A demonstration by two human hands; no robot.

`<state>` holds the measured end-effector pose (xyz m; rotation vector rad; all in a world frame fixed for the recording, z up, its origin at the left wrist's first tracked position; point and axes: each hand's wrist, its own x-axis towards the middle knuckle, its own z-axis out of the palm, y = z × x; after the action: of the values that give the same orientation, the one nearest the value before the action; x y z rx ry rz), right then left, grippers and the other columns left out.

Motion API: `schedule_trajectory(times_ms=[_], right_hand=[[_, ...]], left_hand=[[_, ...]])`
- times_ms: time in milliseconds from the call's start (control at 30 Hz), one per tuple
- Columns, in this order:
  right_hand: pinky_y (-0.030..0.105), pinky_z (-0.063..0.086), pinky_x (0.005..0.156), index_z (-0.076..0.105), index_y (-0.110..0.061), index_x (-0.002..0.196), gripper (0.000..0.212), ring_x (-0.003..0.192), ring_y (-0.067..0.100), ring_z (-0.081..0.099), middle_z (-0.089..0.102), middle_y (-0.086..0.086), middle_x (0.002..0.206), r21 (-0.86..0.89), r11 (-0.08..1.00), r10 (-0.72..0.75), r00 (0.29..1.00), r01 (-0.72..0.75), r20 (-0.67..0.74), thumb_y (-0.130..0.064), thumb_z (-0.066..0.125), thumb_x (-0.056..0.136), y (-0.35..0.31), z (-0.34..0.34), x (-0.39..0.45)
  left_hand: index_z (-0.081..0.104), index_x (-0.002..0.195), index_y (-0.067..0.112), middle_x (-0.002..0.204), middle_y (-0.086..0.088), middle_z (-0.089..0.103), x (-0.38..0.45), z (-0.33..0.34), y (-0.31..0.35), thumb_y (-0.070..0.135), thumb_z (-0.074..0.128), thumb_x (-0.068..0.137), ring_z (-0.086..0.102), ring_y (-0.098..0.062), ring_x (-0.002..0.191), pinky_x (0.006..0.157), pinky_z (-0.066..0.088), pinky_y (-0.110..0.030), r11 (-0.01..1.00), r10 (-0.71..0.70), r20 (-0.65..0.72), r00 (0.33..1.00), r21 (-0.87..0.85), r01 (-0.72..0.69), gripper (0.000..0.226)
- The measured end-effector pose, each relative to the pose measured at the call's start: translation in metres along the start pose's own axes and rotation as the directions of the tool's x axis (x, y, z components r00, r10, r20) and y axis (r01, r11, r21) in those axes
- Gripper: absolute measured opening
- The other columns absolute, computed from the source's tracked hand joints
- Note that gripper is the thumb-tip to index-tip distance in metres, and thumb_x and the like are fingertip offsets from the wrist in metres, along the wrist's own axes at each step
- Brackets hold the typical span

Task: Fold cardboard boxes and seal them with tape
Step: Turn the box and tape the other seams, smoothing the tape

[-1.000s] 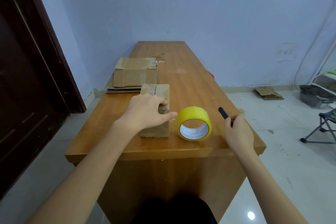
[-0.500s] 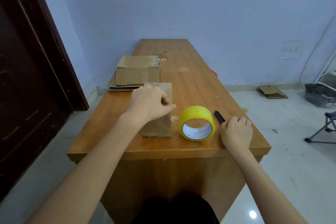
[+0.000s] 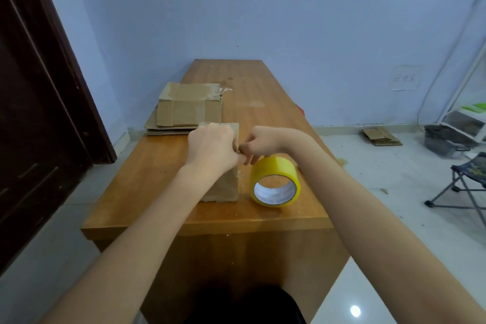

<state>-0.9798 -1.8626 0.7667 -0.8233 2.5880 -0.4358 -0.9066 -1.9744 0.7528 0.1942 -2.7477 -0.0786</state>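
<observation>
A: How many boxes?
B: One small brown cardboard box [image 3: 223,184] beside one yellow tape roll [image 3: 274,181]; one flat cardboard stack [image 3: 184,110] behind it.
A: Hands?
B: Left hand [image 3: 211,148] curled on the box top; right hand [image 3: 263,141] pinching its edge.

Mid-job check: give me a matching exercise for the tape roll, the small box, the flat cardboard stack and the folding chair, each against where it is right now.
Things:
1. tape roll
2. small box
3. flat cardboard stack
4. folding chair

Places:
A. on the floor, right of the table
B. under the left hand, near the table's front
C. on its edge, just right of the box
D. farther back on the table's left side

Pairs: 1-C, 2-B, 3-D, 4-A
</observation>
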Motion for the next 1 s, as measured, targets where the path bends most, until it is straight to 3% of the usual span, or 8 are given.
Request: schedule_trajectory(times_ms=[100,233,300,433,600,733,867,1000], right_hand=[[0.04,0.049,0.089,0.07,-0.02,0.091,0.027,0.107,0.024,0.06,0.071,0.0,0.104,-0.007,0.999,0.047,0.989,-0.046,0.14,-0.024,0.043,0.093,0.002,-0.002,0.004],[0.038,0.06,0.065,0.071,-0.014,0.1,0.024,0.087,0.034,0.071,0.066,0.009,0.11,0.186,0.979,0.042,0.979,-0.08,0.198,-0.025,0.051,0.095,0.013,0.005,0.001],[0.032,0.058,0.063,0.071,-0.017,0.103,0.021,0.076,0.029,0.073,0.065,0.003,0.105,0.165,0.984,0.036,0.983,-0.067,0.182,-0.031,0.061,0.091,0.019,0.007,-0.001],[0.025,0.051,0.083,0.072,-0.024,0.093,0.015,0.064,0.021,0.072,0.066,-0.01,0.093,0.105,0.994,0.028,0.994,-0.04,0.109,-0.036,0.067,0.087,0.025,0.011,-0.003],[0.019,0.051,0.062,0.075,-0.024,0.085,0.015,0.044,0.007,0.062,0.068,-0.006,0.082,0.165,0.985,0.056,0.998,-0.058,0.015,-0.035,0.066,0.088,0.026,0.014,-0.009],[0.021,0.052,0.061,0.074,-0.025,0.075,0.016,0.041,0.007,0.056,0.064,-0.004,0.066,0.167,0.98,0.117,0.992,-0.108,-0.048,-0.037,0.069,0.084,0.027,0.017,-0.015],[0.032,0.054,0.079,0.077,-0.021,0.083,0.021,0.045,0.009,0.053,0.072,0.011,0.085,0.193,0.972,0.156,0.982,-0.134,-0.103,-0.04,0.068,0.084,0.031,0.023,-0.022],[0.03,0.054,0.074,0.077,-0.017,0.085,0.023,0.045,0.009,0.053,0.072,0.011,0.087,0.191,0.971,0.171,0.977,-0.144,-0.131,-0.038,0.067,0.085,0.031,0.025,-0.028]], left_hand=[[0.074,0.084,0.027,0.083,0.002,0.064,0.0,-0.001,0.0,0.052,0.071,0.071,0.059,-0.021,0.089,0.061,0.033,-0.026,1.0,-0.007,0.009,1.0,-0.009,0.007,0.029],[0.072,0.084,0.026,0.09,0.002,0.066,0.0,0.004,0.0,0.052,0.069,0.071,0.06,-0.021,0.091,0.062,0.034,-0.026,1.0,-0.031,-0.002,1.0,0.004,0.031,0.029],[0.069,0.089,0.024,0.095,0.001,0.065,0.0,0.007,0.005,0.051,0.068,0.074,0.06,-0.023,0.094,0.064,0.035,-0.027,0.998,-0.028,-0.011,1.0,0.054,0.029,0.031],[0.065,0.095,0.021,0.098,0.0,0.064,0.001,0.011,0.01,0.048,0.065,0.079,0.06,-0.022,0.097,0.065,0.034,-0.027,0.992,-0.007,-0.016,1.0,0.122,0.009,0.031],[0.066,0.094,0.022,0.096,0.001,0.064,0.004,0.011,0.008,0.048,0.067,0.077,0.059,-0.021,0.097,0.065,0.034,-0.028,0.991,-0.019,-0.007,1.0,0.13,0.02,0.031],[0.067,0.09,0.021,0.092,0.001,0.064,0.005,0.012,0.012,0.045,0.066,0.079,0.06,-0.021,0.093,0.062,0.034,-0.028,0.988,-0.013,0.005,1.0,0.156,0.012,0.027],[0.067,0.085,0.021,0.083,0.003,0.059,0.005,0.01,0.011,0.044,0.067,0.079,0.057,-0.019,0.082,0.059,0.033,-0.027,0.986,-0.022,0.01,1.0,0.167,0.02,0.025],[0.067,0.087,0.021,0.085,0.002,0.06,0.006,0.01,0.012,0.045,0.067,0.079,0.053,-0.018,0.079,0.058,0.033,-0.028,0.985,-0.029,0.016,0.999,0.172,0.026,0.025]])
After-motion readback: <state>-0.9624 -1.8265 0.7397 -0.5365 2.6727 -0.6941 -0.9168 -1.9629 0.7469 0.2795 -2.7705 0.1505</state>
